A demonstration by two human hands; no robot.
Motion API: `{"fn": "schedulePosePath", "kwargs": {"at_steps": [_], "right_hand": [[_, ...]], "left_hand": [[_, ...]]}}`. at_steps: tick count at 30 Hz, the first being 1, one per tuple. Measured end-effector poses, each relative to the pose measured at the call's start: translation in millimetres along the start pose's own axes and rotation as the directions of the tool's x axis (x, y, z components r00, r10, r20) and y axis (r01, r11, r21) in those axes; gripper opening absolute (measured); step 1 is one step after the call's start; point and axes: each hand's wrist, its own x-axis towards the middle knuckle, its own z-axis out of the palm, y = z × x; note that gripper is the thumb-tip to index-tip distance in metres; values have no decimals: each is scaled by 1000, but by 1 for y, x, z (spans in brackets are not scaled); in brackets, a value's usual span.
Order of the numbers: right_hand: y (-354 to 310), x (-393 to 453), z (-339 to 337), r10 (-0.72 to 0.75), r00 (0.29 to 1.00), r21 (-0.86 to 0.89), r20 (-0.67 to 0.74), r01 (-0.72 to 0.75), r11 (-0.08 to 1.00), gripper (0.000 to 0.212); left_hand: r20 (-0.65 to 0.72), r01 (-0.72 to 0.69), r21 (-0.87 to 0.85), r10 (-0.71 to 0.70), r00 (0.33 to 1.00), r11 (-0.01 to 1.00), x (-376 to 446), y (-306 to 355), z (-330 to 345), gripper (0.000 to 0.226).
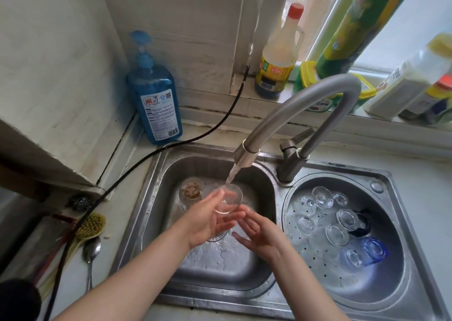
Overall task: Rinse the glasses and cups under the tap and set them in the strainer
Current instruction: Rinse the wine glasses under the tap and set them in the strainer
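Water runs from the grey tap (244, 158) into a small clear glass cup (230, 198) held over the left sink basin (161, 198). My left hand (208, 219) holds the cup between thumb and fingers. My right hand (259, 232) is just below and to the right of it, fingers spread and relaxed, holding nothing. A dirty glass with brown residue (192, 191) stands in the basin behind my left hand. The round strainer (305, 245) in the right basin holds several clear glasses (337, 234) upside down and a blue one (374, 247).
A blue soap pump bottle (156, 96) stands at the back left corner. A black hose (137, 174) crosses the counter. A brush (90, 225), a spoon (91, 250) and a steel scourer (82, 203) lie left of the sink. Bottles (278, 56) line the window sill.
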Motion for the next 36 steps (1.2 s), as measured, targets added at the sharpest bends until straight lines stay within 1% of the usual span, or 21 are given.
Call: {"fn": "schedulePosePath", "kwargs": {"at_steps": [2,3,4,6,7,8,10,12,13,14,16,19,21,23,25,27,28,30,31,34,36], "right_hand": [[5,4,2,8,1000,-14,-30,-9,1000,8],[7,7,3,-26,997,-79,-78,20,997,15],[10,10,3,-100,987,-183,-126,76,980,26],[12,11,4,-335,927,-408,-168,244,880,43],[11,8,6,-454,881,-478,-129,346,807,41],[10,4,9,-540,840,-518,-50,440,734,35],[6,-1,18,-587,794,-592,159,553,587,28],[6,2,25,-589,754,-696,292,590,409,42],[7,5,27,-604,729,-733,323,596,328,51],[8,9,30,-623,711,-754,325,593,283,56],[10,16,35,-668,686,-779,287,574,255,56],[14,22,44,-720,653,-844,235,505,182,46],[18,24,49,-740,646,-859,190,474,194,33],[18,27,50,-745,650,-826,152,497,265,20],[17,27,47,-752,642,-804,149,522,286,18],[19,25,45,-765,622,-821,167,517,241,17],[21,24,45,-773,607,-848,185,496,186,15],[26,21,45,-779,593,-896,205,434,94,21],[26,20,46,-773,605,-905,190,413,100,22],[15,23,45,-732,677,-882,80,390,264,31],[7,26,44,-682,730,-835,45,402,375,40]], "left_hand": [[12,42,-140,-40,999,989,1,-2,0,36],[17,57,-171,-55,998,984,2,-3,2,39],[15,67,-163,-65,998,984,3,-4,2,40],[-19,62,-59,-63,998,996,4,-7,3,41],[-38,56,-16,-57,998,998,5,-8,4,41],[-51,52,10,-52,997,999,5,-9,3,42],[-58,55,24,-53,997,998,6,-11,3,45],[-58,62,-40,-65,996,997,7,-13,0,49],[-59,62,-87,-67,996,994,7,-13,0,51],[-58,58,-121,-65,996,991,8,-13,-1,54],[-61,51,-156,-61,996,986,9,-14,-3,62],[-93,38,-187,-56,994,982,10,-18,-6,72],[-105,23,-169,-41,994,985,10,-21,-8,71],[-96,12,-118,-24,995,993,8,-23,-10,61],[-103,1,-58,-6,995,998,6,-25,-9,49],[-109,-4,-18,2,994,1000,7,-25,-7,46],[-110,-7,-6,6,994,1000,9,-25,-6,47],[-121,-13,27,16,993,1000,11,-25,-2,49],[-127,-13,50,20,992,999,11,-25,0,49],[-145,-24,131,44,988,991,9,-28,0,43],[-150,-36,153,59,987,988,7,-27,-3,43]]}}
